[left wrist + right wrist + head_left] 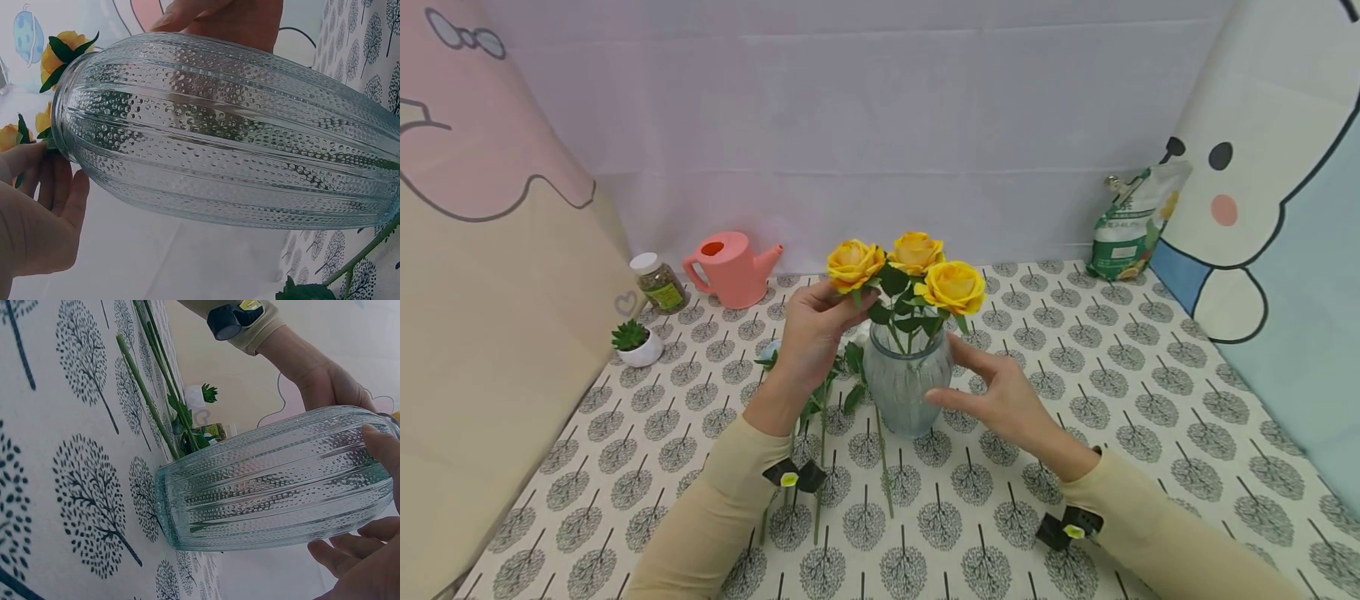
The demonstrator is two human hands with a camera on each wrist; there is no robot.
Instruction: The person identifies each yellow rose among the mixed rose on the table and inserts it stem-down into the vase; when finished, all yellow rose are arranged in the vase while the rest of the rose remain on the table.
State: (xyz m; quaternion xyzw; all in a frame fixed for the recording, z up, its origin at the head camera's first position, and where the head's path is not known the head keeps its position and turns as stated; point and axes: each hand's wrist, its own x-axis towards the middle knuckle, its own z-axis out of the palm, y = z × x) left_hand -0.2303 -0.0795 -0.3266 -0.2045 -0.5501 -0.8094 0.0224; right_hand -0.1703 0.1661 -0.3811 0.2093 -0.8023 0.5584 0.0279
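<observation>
A table (1150, 392) covered in a tree-print cloth carries everything, and near its middle stands a ribbed glass vase (904, 385) with three yellow roses (917, 265) in it; more green stems (820, 467) lie flat on the cloth just to its left, toward the near edge. The step in hand looks like arranging the blooms already in the vase, and the next move probably calls for a light nudge of the leftmost rose without tipping the glass. The left hand (811, 333) is raised beside the vase's mouth, its fingers curled under that rose and pinching at its leaves. The right hand (1000, 392) hovers at the vase's right side, fingers spread and relaxed, close to the glass; whether it touches cannot be told. Toward the far left corner sit a pink watering can (733, 268), a jar (658, 283) and a small potted succulent (636, 342).
</observation>
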